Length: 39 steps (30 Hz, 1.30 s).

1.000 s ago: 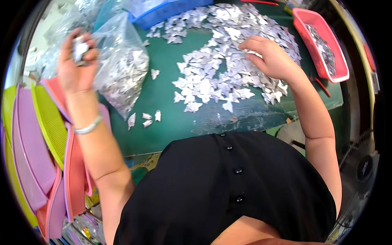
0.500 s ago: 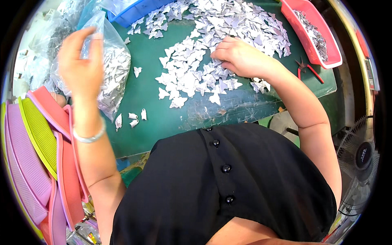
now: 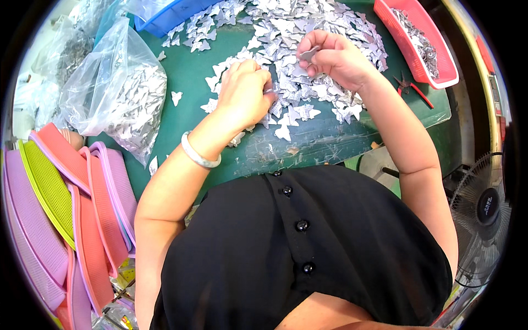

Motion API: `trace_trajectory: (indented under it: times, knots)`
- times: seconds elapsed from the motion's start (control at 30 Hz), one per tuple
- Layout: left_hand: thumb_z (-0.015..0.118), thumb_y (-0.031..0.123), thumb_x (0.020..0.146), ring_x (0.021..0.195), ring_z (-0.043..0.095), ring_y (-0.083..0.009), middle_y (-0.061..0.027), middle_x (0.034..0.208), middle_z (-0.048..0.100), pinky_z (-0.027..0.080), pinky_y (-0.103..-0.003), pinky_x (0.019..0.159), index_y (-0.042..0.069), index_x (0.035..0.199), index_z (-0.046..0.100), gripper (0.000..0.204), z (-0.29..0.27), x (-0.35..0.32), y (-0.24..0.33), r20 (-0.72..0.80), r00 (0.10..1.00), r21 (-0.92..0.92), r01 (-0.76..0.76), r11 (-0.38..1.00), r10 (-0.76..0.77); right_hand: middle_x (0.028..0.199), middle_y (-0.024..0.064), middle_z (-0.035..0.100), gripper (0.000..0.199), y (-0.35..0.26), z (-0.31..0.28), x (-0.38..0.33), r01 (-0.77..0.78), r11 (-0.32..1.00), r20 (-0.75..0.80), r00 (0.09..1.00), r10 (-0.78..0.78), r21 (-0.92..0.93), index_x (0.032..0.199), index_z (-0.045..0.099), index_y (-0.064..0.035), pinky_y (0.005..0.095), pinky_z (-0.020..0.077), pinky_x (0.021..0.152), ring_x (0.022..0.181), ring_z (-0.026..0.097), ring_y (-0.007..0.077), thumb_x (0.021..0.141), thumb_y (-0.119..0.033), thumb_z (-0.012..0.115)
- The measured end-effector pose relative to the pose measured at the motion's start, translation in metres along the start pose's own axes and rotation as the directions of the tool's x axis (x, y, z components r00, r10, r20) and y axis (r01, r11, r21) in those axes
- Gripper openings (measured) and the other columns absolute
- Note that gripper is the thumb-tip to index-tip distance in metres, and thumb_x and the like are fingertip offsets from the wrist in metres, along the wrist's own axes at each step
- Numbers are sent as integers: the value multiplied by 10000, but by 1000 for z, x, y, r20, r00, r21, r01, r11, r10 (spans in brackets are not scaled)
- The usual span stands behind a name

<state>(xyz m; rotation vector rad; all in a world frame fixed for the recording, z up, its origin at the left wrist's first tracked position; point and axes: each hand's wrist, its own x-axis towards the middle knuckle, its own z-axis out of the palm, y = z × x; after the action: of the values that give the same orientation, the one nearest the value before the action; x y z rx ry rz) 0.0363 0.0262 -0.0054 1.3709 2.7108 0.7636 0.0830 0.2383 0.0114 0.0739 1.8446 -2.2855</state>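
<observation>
A wide pile of small silvery butterfly-shaped metal pieces [image 3: 291,27] is spread over the green table [image 3: 308,144]. My left hand [image 3: 245,93], a pale bangle at its wrist, rests on the pile's near left part with fingers bent down; its fingertips and anything under them are hidden. Above the pile's right half, my right hand [image 3: 336,59] is raised and pinches one butterfly-shaped metal piece [image 3: 309,53] between thumb and fingers. Left of the pile, a clear plastic bag [image 3: 135,104] holds many more such pieces, and a single piece [image 3: 176,98] lies beside it.
A pink basket [image 3: 448,74] of metal parts stands at the far right, with red-handled pliers [image 3: 415,91] near it. A blue bin [image 3: 170,16] sits at the back left. Stacked purple, green and coral baskets [image 3: 99,220] crowd my left side. A fan [image 3: 487,209] stands at right.
My left hand has come from above the plastic bag rightward and down onto the pile. My right hand has lifted slightly off the pile, a metal piece now showing in its fingers.
</observation>
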Motion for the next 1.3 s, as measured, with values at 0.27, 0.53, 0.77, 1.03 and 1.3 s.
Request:
trace_trajectory:
  times: [0.27,0.53,0.77,1.03,1.3]
  knots:
    - [527,59,801,641,532,-91,-64,798,579,429,-192,565,26,895,500,103,-16,7,2,318,839,-849,460,261,-442,827,56,549,270,-7,5,-3,329,389,295,944,-147,-861,930,573,-30,300,446,652,760,555,188,672,-63,648]
    - [685,202,689,618,537,-142,-57,669,566,437,-288,580,9,878,613,279,0,22,17,265,928,-168,311,935,-261,869,83,520,265,-2,0,-8,386,42,374,911,-172,-921,916,586,-59,381,456,681,833,555,281,660,-89,650]
    - [731,187,651,603,529,-141,-47,655,560,433,-287,568,17,789,583,264,6,26,15,321,915,-213,320,923,-243,894,77,529,288,4,-2,-9,380,-48,379,889,-259,-924,940,567,-49,368,465,687,851,554,270,662,-80,635]
    - [643,108,792,678,600,-133,-60,789,617,484,-209,601,69,839,545,116,-6,15,-5,607,764,-773,631,62,-219,887,64,561,254,5,-2,-5,430,-81,437,872,-219,-899,912,586,-45,352,473,682,838,564,250,668,-97,632]
    - [586,48,816,800,624,-183,-91,867,620,522,-252,697,32,995,527,189,-8,2,-7,583,788,-812,563,-154,-195,768,40,602,144,20,-10,3,441,144,325,812,-485,-886,845,634,-72,327,479,612,674,588,204,731,-140,579]
